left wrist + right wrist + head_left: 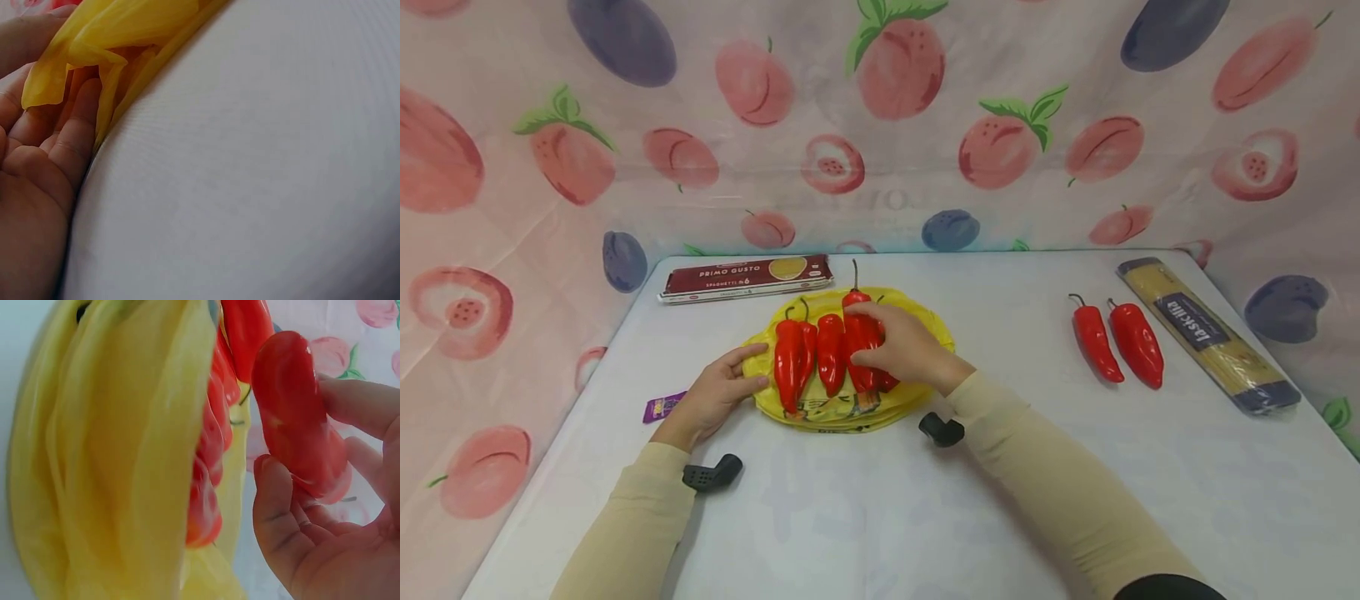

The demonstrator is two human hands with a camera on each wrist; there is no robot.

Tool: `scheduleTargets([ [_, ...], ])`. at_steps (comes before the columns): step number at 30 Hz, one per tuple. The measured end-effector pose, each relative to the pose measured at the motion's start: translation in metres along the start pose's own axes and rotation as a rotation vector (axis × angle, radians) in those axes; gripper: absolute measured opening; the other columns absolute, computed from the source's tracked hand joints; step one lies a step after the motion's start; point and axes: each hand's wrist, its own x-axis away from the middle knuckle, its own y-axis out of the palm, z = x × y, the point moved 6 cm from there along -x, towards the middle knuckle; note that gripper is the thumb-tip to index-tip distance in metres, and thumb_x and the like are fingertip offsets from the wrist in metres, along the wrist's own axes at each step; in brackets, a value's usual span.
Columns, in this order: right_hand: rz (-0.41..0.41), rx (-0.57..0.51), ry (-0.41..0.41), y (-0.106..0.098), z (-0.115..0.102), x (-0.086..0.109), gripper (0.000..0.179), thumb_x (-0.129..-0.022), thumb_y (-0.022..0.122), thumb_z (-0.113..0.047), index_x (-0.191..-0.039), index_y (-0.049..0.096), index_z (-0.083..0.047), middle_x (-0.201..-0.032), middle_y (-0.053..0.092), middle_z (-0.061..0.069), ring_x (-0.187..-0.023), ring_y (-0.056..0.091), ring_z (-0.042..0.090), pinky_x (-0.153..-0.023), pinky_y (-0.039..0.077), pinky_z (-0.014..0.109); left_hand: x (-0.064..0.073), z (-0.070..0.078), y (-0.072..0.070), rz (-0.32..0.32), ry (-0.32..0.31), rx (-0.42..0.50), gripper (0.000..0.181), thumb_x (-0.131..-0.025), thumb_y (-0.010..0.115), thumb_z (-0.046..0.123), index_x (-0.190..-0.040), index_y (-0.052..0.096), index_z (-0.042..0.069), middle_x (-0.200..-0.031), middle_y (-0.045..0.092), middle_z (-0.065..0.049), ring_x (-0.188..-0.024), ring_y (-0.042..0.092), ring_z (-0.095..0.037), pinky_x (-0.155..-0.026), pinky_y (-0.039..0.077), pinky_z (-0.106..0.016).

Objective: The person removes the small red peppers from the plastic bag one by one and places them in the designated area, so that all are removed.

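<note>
Several glossy red peppers (831,354) lie side by side on a yellow plastic bag (887,415) spread on the table. My right hand (912,346) pinches one red pepper (290,406) between thumb and fingers, at the right end of the row. In the right wrist view this pepper appears held above the others. My left hand (718,392) grips the bag's left edge. The left wrist view shows the yellow film between the thumb and the fingers (72,140); the fingertips are partly hidden by it.
Two more red peppers (1112,343) lie at the right. Beyond them stretches a pasta packet (1206,333) with a dark label. A maroon spaghetti box (745,277) is at the back left, and a small purple packet (662,407) lies beside my left wrist. Fruit-patterned cloth (895,167) rises behind the table.
</note>
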Motion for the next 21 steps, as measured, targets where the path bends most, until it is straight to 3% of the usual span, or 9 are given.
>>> scheduleTargets([
  [7, 0.021, 0.022, 0.045, -0.018, 0.013, 0.009, 0.064, -0.091, 0.075, -0.016, -0.149, 0.048, -0.023, -0.140, 0.044, 0.012, -0.123, 0.046, 0.028, -0.084, 0.059, 0.040, -0.001, 0.000, 0.000, 0.000, 0.001, -0.005, 0.071, -0.097, 0.067, 0.015, -0.156, 0.030, 0.006, -0.156, 0.037, -0.018, -0.128, 0.050, -0.019, -0.098, 0.048, -0.023],
  [14, 0.051, 0.047, 0.056, -0.042, 0.032, 0.022, 0.064, -0.093, 0.072, -0.016, -0.151, 0.046, -0.020, -0.139, 0.043, 0.017, -0.122, 0.046, 0.033, -0.089, 0.057, 0.043, -0.002, -0.001, -0.001, 0.000, 0.006, -0.010, 0.070, -0.097, 0.067, 0.015, -0.156, 0.030, 0.006, -0.155, 0.038, -0.019, -0.127, 0.052, -0.018, -0.097, 0.048, -0.023],
  [21, 0.061, 0.026, 0.137, -0.064, 0.058, 0.035, 0.065, -0.093, 0.072, -0.016, -0.152, 0.044, -0.020, -0.145, 0.046, 0.015, -0.115, 0.054, 0.036, -0.079, 0.060, 0.040, -0.002, -0.002, -0.001, -0.004, 0.012, -0.007, 0.069, -0.098, 0.066, 0.014, -0.156, 0.030, 0.006, -0.155, 0.039, -0.019, -0.124, 0.053, -0.015, -0.097, 0.048, -0.023],
])
